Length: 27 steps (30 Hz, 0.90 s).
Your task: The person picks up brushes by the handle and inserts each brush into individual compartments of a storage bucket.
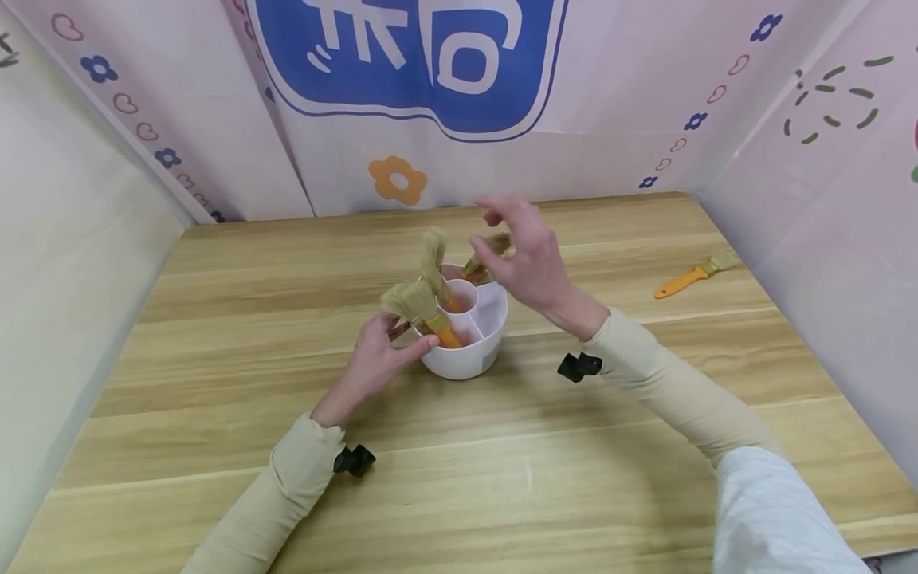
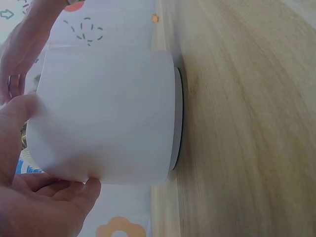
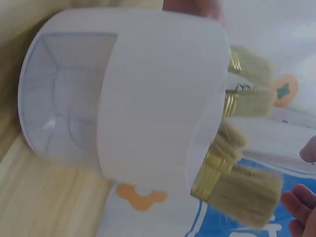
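A round white divided organizer (image 1: 459, 363) stands on the table, several paintbrushes with pale bristles and orange handles upright in its compartments. My left hand (image 1: 376, 355) grips the organizer's left side, thumb at the rim and fingers along the wall, as the left wrist view also shows. Just right of and above the organizer, my right hand (image 1: 531, 255) hangs with loosely bent fingers and holds nothing. Its fingertips are near a paintbrush (image 1: 476, 268) in the back compartment. In the right wrist view the bristles of another paintbrush (image 3: 247, 195) stick out past the rim, near the fingers.
One more paintbrush (image 1: 681, 282) with an orange handle lies on the wooden table (image 1: 574, 494) at the right. Printed wall sheets (image 1: 588, 159) enclose the table at the back and both sides. The organizer's front compartment (image 1: 491, 311) holds no brush.
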{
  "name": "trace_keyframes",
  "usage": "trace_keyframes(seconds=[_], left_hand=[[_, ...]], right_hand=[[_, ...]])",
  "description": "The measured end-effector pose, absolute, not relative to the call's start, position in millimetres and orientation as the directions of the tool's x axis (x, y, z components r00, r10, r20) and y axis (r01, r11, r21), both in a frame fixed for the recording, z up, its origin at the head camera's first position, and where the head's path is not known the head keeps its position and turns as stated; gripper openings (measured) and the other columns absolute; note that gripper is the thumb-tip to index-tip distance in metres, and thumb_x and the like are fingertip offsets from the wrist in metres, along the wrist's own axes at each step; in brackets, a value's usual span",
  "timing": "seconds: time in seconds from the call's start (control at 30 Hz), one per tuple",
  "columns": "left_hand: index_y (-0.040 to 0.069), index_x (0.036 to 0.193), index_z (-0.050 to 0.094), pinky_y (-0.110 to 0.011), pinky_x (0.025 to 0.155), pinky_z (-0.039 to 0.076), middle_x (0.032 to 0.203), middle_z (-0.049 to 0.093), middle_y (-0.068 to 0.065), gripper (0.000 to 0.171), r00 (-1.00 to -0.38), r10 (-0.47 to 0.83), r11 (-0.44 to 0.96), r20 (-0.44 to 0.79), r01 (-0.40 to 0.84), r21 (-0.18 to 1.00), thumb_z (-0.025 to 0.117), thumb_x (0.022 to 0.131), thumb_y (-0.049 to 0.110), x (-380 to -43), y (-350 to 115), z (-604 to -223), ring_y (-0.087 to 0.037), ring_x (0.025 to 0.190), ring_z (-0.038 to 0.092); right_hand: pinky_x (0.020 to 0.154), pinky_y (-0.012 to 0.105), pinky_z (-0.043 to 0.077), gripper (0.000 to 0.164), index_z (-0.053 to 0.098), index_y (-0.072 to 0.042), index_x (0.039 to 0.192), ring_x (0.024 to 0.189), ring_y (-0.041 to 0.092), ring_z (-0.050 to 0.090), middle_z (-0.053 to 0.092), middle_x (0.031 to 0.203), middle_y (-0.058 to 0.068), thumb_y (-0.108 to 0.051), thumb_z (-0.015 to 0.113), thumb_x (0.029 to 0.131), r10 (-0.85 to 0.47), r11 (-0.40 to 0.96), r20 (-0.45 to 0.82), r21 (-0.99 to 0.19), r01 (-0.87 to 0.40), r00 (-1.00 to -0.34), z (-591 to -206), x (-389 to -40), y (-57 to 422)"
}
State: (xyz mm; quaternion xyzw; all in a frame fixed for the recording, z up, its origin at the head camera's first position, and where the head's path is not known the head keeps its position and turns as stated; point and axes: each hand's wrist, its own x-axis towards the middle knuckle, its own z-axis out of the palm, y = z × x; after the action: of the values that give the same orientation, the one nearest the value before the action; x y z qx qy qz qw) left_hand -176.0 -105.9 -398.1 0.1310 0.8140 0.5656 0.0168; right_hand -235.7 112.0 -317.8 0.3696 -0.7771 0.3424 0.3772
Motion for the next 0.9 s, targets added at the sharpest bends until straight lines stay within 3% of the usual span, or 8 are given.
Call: trace_keyframes(seconds=[0.5, 0.9], left_hand=[[0.002, 0.135, 0.043, -0.047, 0.109, 0.039, 0.139, 0.048, -0.017, 0.062, -0.971, 0.221, 0.341, 0.095, 0.168, 0.925, 0.072, 0.081, 0.015, -175.3, -105.7, -398.4, -0.031, 0.132, 0.043], [0.001, 0.134, 0.042, -0.046, 0.110, 0.038, 0.140, 0.046, -0.017, 0.062, -0.972, 0.216, 0.326, 0.091, 0.160, 0.932, 0.072, 0.081, 0.013, -176.3, -103.5, -400.1, -0.030, 0.133, 0.042]], right_hand=[[0.078, 0.039, 0.049, 0.034, 0.055, 0.005, 0.114, 0.088, 0.031, 0.058, 0.061, 0.093, 0.022, -0.005, 0.064, 0.083, -0.193, 0.575, 0.802, -0.374, -0.728, -0.565, -328.7, -245.8, 151.1], [0.077, 0.043, 0.049, 0.034, 0.054, 0.007, 0.114, 0.087, 0.034, 0.058, 0.060, 0.092, 0.025, -0.006, 0.062, 0.084, -0.142, 0.631, 0.796, -0.384, -0.674, -0.588, -334.2, -248.7, 180.5]])
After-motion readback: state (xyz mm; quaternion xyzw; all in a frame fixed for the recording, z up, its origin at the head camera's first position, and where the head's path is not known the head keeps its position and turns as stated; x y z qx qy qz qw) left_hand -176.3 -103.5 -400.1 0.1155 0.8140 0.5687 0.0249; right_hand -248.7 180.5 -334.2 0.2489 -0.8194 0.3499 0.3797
